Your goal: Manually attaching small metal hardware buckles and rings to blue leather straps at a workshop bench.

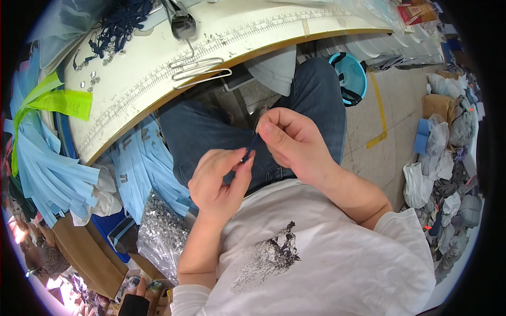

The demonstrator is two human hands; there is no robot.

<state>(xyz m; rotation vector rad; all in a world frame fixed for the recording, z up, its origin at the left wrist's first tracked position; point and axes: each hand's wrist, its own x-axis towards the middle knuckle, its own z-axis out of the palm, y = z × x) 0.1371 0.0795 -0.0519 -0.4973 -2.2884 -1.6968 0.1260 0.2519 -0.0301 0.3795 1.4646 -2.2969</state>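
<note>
Both hands, left (pixel 219 181) and right (pixel 292 139), pinch a dark cord (pixel 252 147); clear bag (pixel 163 237) holds silver bits

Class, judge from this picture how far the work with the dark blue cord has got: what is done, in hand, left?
Done: no finished piece is visible. In hand: the left hand and right hand both pinch one short dark blue cord over the lap. Left: a heap of dark cords and small metal pieces lies on the white table.
</note>
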